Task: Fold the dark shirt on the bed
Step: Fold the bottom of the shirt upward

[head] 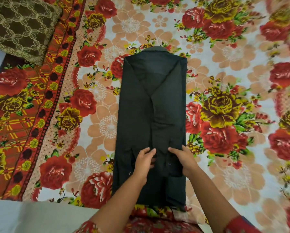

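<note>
Dark shirt [152, 115] lies back-up along the middle of the floral bedsheet [224, 64], collar at the far end and hem nearest the person. It is already a narrow column, with both sides and sleeves turned in.

Left hand [143, 163] lies palm-down on the shirt's lower third, left of its centre line. The fingers are loosely spread and pressing, and whether they pinch any cloth I cannot tell. Right hand [185, 161] is just right of the centre line at the same level. Its thumb and fingers are curled in, seemingly gathering a sleeve end or fold.

The hands sit close together over the sleeve cuffs, likely flattening them so the lengthwise folds hold before the hem goes up toward the collar.

A brown patterned cushion [21, 26] sits well apart from the shirt, far-left of the collar.
</note>
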